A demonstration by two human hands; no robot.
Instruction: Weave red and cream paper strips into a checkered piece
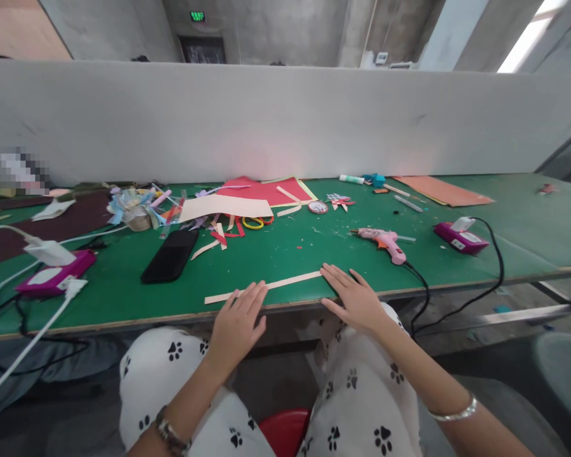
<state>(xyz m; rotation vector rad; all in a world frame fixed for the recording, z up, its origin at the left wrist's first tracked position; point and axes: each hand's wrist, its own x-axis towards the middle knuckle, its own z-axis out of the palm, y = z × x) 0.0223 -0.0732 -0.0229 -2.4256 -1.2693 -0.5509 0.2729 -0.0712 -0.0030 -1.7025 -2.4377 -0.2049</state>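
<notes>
Paper strip (292,280) lying flat on the desk (247,254), to the right of the phone (170,256) and a little closer to the wearer than the phone. Left hand (238,320) laid over the half nearer the phone; right hand (354,295) with fingertips at the end farthest from the phone. No clench in the grip of either hand: released, fingers outstretched and resting from above, without pinching.

To judge by the look, almost weightless, thin and bendy along the length, probably springy enough to curl a little once lifted. Likely to slide readily on the smooth desk under light fingers, and easy to crease or tear with a hard tug. Perhaps awkward to pick up from flat. Best to nudge up the bare end nearest the phone, then pinch softly there between thumb and forefinger, with support at the end farthest from the phone against sagging or twisting.

In looks, long, narrow and straight-edged, pale cream with a pinkish cast, plain, without visible print or folds. Square-cut at the end nearest the phone. Similar in colour to the wider sheet (226,207) beyond the phone and to its right.
</notes>
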